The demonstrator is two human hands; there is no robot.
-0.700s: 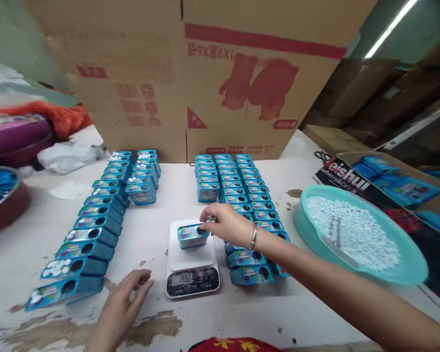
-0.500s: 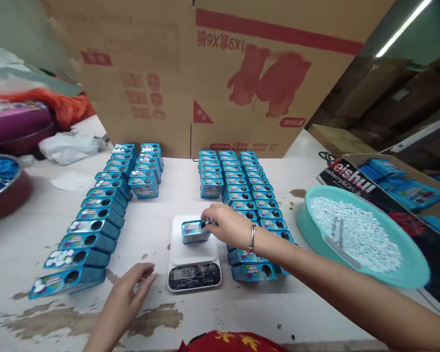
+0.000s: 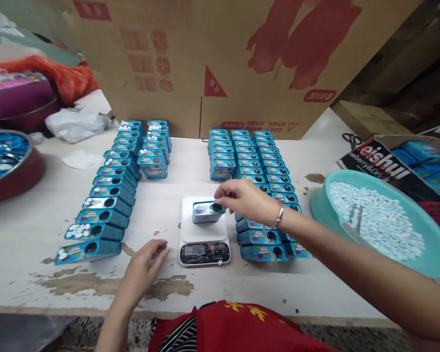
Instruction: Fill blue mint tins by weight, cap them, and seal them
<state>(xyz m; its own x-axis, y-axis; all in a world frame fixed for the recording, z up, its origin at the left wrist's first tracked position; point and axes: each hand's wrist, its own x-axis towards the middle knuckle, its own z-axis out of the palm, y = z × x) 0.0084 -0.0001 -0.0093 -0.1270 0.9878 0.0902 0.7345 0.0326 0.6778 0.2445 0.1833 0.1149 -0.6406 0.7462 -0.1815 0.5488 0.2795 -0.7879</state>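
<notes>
Big carton [image 3: 183,58] stands behind scale [image 3: 190,232], closing off the table's [image 3: 183,171] far side; top cut off by frame. Teal tub [image 3: 320,210] w/ white pcs [image 3: 381,215] is well R of scale, metal tool [image 3: 356,220] lying in it, R edge near frame side. Blk box [image 3: 370,159] sits behind tub, partly hidden by it, contents hard to make out. Red bowl [image 3: 33,171] w/ blue pcs is far L of scale, L side cut off.

R tins [image 3: 247,161], 3 rows, stand R of & behind scale; R arm & hand cover some. L tins [image 3: 106,215], 2 rows, stand L of & behind scale, a few w/ white pcs on top.

R hand [image 3: 245,198] is over scale's R side, thumb & fingers drawn in at tin's [image 3: 205,212] hole end; can't tell if they pinch anything. L hand [image 3: 146,261] is just L of scale, fingers loosely bent, thumb slightly apart. Tin is on scale's plate, upright, R end partly under R fingers. Scale's display [image 3: 194,250] is lit, digits too small to be sure of. Tiny white bit [image 3: 220,262] is at scale's front edge.
</notes>
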